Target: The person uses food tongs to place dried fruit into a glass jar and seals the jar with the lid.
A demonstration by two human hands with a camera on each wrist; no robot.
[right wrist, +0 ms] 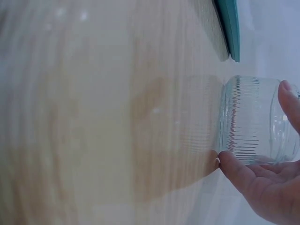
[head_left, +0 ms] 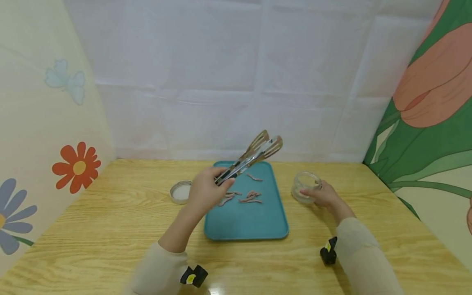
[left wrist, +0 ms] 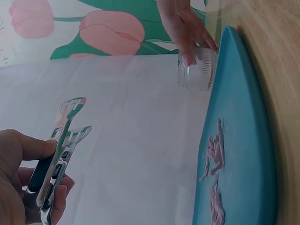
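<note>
My left hand (head_left: 207, 189) grips a pair of metal tongs (head_left: 250, 157) by its black-padded handles, raised above a blue tray (head_left: 243, 225). The tongs' slotted tips point away and to the right, slightly apart, with nothing between them. On the tray lie several thin pinkish strips (head_left: 251, 200), some in small clumps and one (head_left: 254, 177) by itself farther back. To the right of the tray, my right hand (head_left: 324, 194) holds a clear glass jar (right wrist: 253, 122) around its side, thumb near the rim. The jar stands upright and lidless on the table.
A round jar lid (head_left: 180, 191) lies on the wooden table (head_left: 110, 229) at the tray's left, partly behind my left hand. White cloth (head_left: 206, 82) hangs along the back edge, with flower-patterned panels (head_left: 424, 123) on both sides.
</note>
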